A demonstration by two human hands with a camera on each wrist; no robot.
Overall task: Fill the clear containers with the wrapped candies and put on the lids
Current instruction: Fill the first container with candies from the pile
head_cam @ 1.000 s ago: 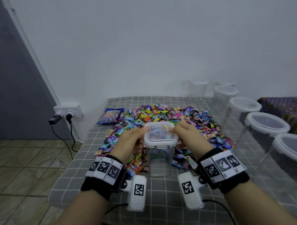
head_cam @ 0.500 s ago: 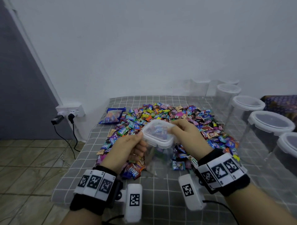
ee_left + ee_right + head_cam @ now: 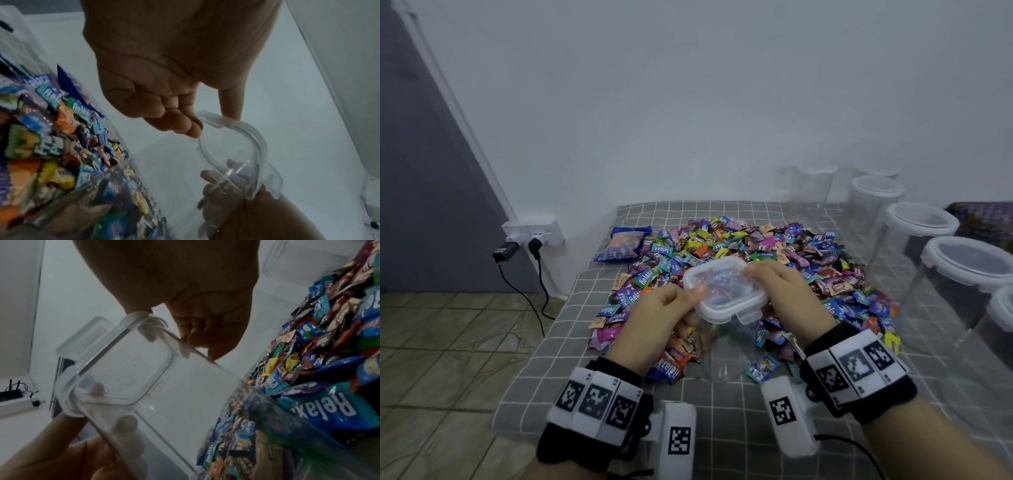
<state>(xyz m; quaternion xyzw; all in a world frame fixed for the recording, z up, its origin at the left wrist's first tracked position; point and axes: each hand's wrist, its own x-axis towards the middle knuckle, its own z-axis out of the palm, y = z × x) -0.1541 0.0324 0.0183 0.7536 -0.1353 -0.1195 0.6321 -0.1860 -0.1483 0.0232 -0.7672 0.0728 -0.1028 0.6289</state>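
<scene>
**Lid held on a tilted, empty container**

I see both hands clamped on the lid [image 3: 724, 291]: the left hand [image 3: 666, 313] pinches its near-left rim, the right hand [image 3: 784, 294] its far-right rim. The clear container [image 3: 726, 349] below is tilted and looks empty, so I judge they are opening it. The candies [image 3: 756, 250] lie in the middle of the checked bed [image 3: 592, 383]; lidded jars [image 3: 917, 222] stand along its right edge, by a white wall.

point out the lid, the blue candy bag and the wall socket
lid [image 3: 722, 291]: head view, middle of its clear top panel
blue candy bag [image 3: 624, 244]: head view, centre of the bag's front
wall socket [image 3: 549, 230]: head view, bare white face right of the plugs
</scene>
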